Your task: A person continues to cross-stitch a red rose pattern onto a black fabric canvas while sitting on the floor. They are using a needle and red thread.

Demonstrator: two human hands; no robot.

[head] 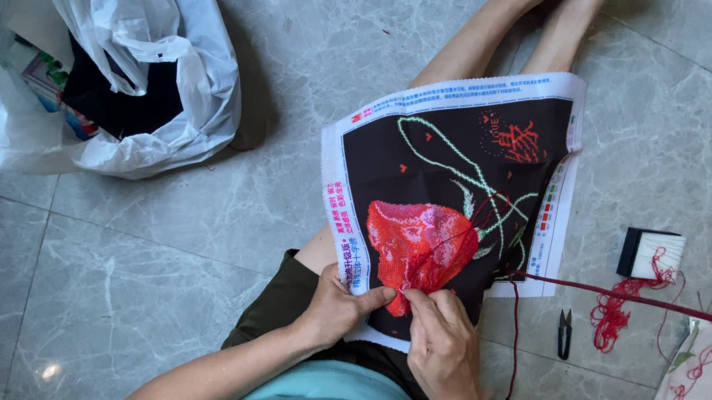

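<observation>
Pinching the near edge of the embroidery cloth (pixel 455 193), the left hand (pixel 342 307) has its grip closed, thumb on top, fingers tucked under. Right hand (pixel 444 349) is pinched tight too, fingertips (pixel 413 298) nipped together at the lower edge of the stitched red flower (pixel 418 243); a needle is too small to make out. That cloth lies across the person's lap and legs, black in the middle, white printed border around it. Red thread (pixel 631 298) runs taut off to the right. On the tiled floor (pixel 182 314), small scissors (pixel 565 333) lie just beside a tangle of red thread, near a black-and-white thread card (pixel 649 253). White plastic bag (pixel 96 54) sits well apart, top left.
</observation>
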